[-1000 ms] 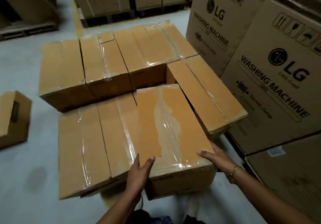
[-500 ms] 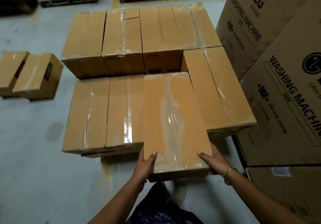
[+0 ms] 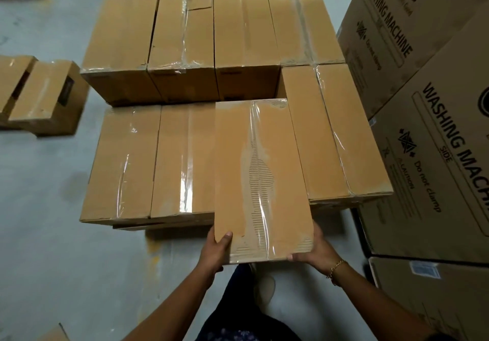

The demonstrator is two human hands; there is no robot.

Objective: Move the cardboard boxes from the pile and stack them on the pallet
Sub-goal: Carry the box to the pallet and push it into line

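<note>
- Holding a long cardboard box [image 3: 262, 179] by its near end, the person has it pointing away from the body and lined up with the open slot in the load.
- The left hand [image 3: 215, 250] grips the near left corner. Its thumb lies on the top face and the fingers pass beneath, out of view, so the weight is carried from below.
- The right hand [image 3: 315, 250] clasps the near right corner with the fingers curled round the lower edge. A bracelet [image 3: 336, 269] sits at that wrist.
- Gripping opposite corners keeps the box level and lets it be steered lengthways.
- The slot lies between the front row [image 3: 148, 160] of two boxes and the right pair [image 3: 338, 134], with the back row [image 3: 185, 41] of four closing its far end.
- The far end of the held box already overlies this gap. Whether it rests on anything cannot be told.
- A thin edge [image 3: 164, 225] below the front row may be the pallet, though it is too dim to confirm.
- Loose boxes [image 3: 47, 97] on the floor [image 3: 53, 208] at left are probably part of the pile awaiting transfer.
- Washing machine cartons [image 3: 428, 139] stand close on the right, which limits approach from that side and explains the frontal entry.
</note>
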